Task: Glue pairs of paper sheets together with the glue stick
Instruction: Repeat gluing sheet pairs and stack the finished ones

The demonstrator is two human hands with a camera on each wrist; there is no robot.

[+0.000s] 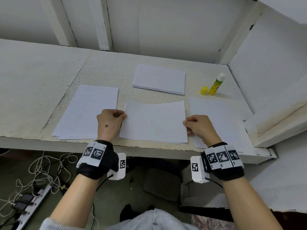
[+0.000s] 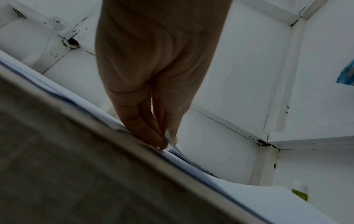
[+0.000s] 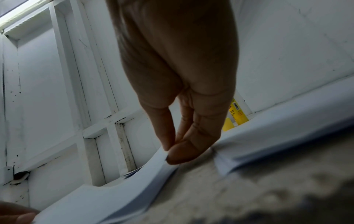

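At the near edge of the counter [image 1: 106, 63], a white paper sheet [image 1: 154, 121] was held by both hands over a thin pile of sheets, its far edge sagging in the middle while its two far corners stood higher. The left hand [image 1: 110, 121] pinched the sheet's left edge between thumb and curled fingers [image 2: 151, 136], knuckles up, the wrist bent back toward the person and crossing the counter's front edge. The right hand [image 1: 199, 126] pinched the right edge in the same way, thumb on top and fingertips [image 3: 184, 153] beneath, as the right wrist view showed. Both forearms reached forward side by side, each wearing a black wrist strap with printed markers and a small white camera box.

Just left of the held sheet lay a left stack of paper [image 1: 88, 112], partly under the left hand. To the right, another right stack of paper [image 1: 219, 120] lay under the right hand's outer side. Farther back, near the middle of the counter, sat a smaller far stack of paper [image 1: 159, 78], well apart from the hands. Right of it stood the glue stick [image 1: 216, 84], upright and slightly tilted, uncapped, with its yellow cap [image 1: 204, 90] just beside its base.

Under the counter, tangled cables [image 1: 43, 170] and a power strip [image 1: 31, 208] lay on the floor.
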